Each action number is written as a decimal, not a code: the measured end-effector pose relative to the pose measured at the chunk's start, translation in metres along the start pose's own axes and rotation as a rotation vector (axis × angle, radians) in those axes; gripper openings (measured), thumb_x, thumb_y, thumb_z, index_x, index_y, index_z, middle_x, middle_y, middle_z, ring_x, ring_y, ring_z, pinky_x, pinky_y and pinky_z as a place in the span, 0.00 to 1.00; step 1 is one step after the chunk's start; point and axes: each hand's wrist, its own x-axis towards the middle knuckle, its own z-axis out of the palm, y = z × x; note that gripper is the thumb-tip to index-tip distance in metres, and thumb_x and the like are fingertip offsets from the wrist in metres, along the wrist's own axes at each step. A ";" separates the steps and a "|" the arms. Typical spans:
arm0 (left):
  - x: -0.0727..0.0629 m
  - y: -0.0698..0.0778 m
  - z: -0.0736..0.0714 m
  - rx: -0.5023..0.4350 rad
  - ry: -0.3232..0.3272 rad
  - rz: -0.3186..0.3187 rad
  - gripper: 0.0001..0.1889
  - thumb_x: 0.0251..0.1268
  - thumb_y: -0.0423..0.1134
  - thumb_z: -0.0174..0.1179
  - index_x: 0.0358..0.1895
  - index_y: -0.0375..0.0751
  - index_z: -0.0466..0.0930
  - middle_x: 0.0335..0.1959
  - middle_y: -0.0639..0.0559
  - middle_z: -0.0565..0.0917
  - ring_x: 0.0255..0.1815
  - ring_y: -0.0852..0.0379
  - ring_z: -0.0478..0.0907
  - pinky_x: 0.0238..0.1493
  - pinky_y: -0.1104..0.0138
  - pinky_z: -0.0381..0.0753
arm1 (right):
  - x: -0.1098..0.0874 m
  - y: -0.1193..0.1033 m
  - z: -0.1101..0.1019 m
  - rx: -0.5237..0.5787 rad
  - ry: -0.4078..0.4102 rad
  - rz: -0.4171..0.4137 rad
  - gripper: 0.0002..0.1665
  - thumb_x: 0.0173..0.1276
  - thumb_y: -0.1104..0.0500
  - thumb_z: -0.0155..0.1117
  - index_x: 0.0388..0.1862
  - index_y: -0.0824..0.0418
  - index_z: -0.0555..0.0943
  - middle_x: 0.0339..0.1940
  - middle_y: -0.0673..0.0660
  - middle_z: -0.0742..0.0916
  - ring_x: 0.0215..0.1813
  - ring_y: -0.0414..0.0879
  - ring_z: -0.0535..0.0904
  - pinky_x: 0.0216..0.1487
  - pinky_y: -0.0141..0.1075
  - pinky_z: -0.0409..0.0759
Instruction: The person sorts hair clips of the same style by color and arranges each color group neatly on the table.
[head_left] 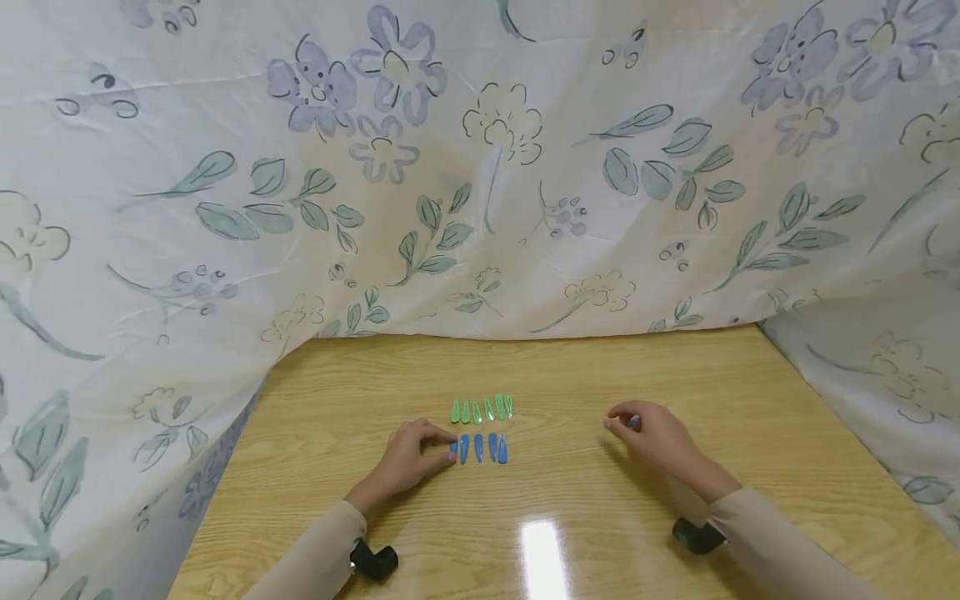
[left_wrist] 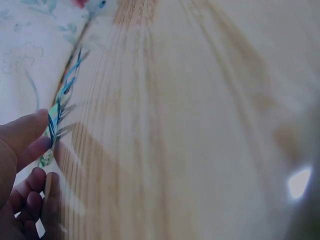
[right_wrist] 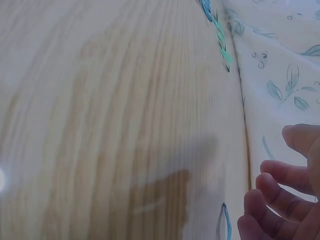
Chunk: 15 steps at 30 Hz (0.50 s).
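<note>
Slim blue hair clips (head_left: 478,447) lie side by side in a row on the wooden table. Behind them runs a row of green hair clips (head_left: 477,412). At the left end of the blue row my left hand (head_left: 408,457) pinches the end clip (head_left: 453,447) between thumb and forefinger. Farther right, my right hand (head_left: 660,437) hovers low over the table, its fingers loosely bent and the thumb apart from them. Under that hand is a single blue hair clip (right_wrist: 226,221), away from the fingertips in the right wrist view; only a bit of it shows in the head view.
A floral cloth (head_left: 480,167) hangs behind the wooden table (head_left: 585,500) and along both its sides. Each wrist carries a black camera mount (head_left: 372,561). A bright light reflection falls on the table's front part.
</note>
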 end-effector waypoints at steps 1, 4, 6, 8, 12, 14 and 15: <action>0.000 0.000 0.000 -0.001 -0.002 -0.005 0.12 0.60 0.49 0.73 0.47 0.57 0.90 0.42 0.60 0.85 0.48 0.58 0.74 0.52 0.59 0.64 | 0.000 0.001 -0.001 -0.001 0.005 0.002 0.15 0.72 0.51 0.66 0.47 0.60 0.87 0.32 0.49 0.86 0.32 0.40 0.75 0.31 0.31 0.72; 0.000 0.000 0.000 -0.004 -0.003 -0.013 0.13 0.60 0.49 0.73 0.47 0.57 0.90 0.42 0.60 0.85 0.47 0.59 0.73 0.51 0.59 0.63 | -0.001 0.003 -0.003 -0.008 0.013 0.004 0.14 0.72 0.52 0.67 0.46 0.60 0.87 0.31 0.49 0.85 0.32 0.40 0.75 0.31 0.32 0.72; 0.000 0.000 0.000 -0.004 -0.001 -0.014 0.12 0.59 0.49 0.73 0.47 0.57 0.90 0.42 0.60 0.85 0.47 0.59 0.73 0.51 0.60 0.63 | -0.001 0.005 -0.004 -0.018 0.016 0.006 0.13 0.72 0.52 0.67 0.45 0.60 0.87 0.31 0.49 0.84 0.33 0.40 0.75 0.32 0.33 0.72; 0.000 0.000 0.000 -0.007 0.000 -0.011 0.12 0.59 0.49 0.73 0.47 0.57 0.90 0.42 0.60 0.85 0.47 0.59 0.73 0.51 0.60 0.63 | -0.002 0.007 -0.005 -0.029 0.019 0.009 0.13 0.72 0.52 0.67 0.45 0.60 0.87 0.32 0.49 0.85 0.33 0.40 0.75 0.33 0.33 0.72; 0.000 0.002 0.000 -0.009 0.006 -0.002 0.12 0.59 0.49 0.73 0.46 0.56 0.90 0.41 0.60 0.84 0.47 0.59 0.73 0.51 0.59 0.63 | -0.004 0.012 -0.009 -0.030 0.024 0.026 0.14 0.72 0.52 0.66 0.46 0.60 0.87 0.34 0.50 0.87 0.33 0.40 0.76 0.33 0.33 0.73; 0.000 0.002 0.000 -0.008 0.010 0.001 0.12 0.59 0.49 0.73 0.46 0.56 0.90 0.41 0.60 0.84 0.47 0.59 0.73 0.51 0.59 0.64 | -0.004 0.014 -0.011 -0.029 0.021 0.041 0.15 0.73 0.51 0.65 0.47 0.61 0.87 0.35 0.51 0.88 0.33 0.40 0.77 0.32 0.33 0.73; -0.001 0.002 0.000 -0.008 0.011 0.002 0.12 0.59 0.49 0.73 0.46 0.56 0.90 0.42 0.60 0.84 0.47 0.59 0.73 0.51 0.58 0.64 | -0.004 0.015 -0.012 -0.026 0.017 0.049 0.15 0.73 0.51 0.65 0.47 0.61 0.87 0.36 0.51 0.88 0.33 0.40 0.77 0.32 0.33 0.73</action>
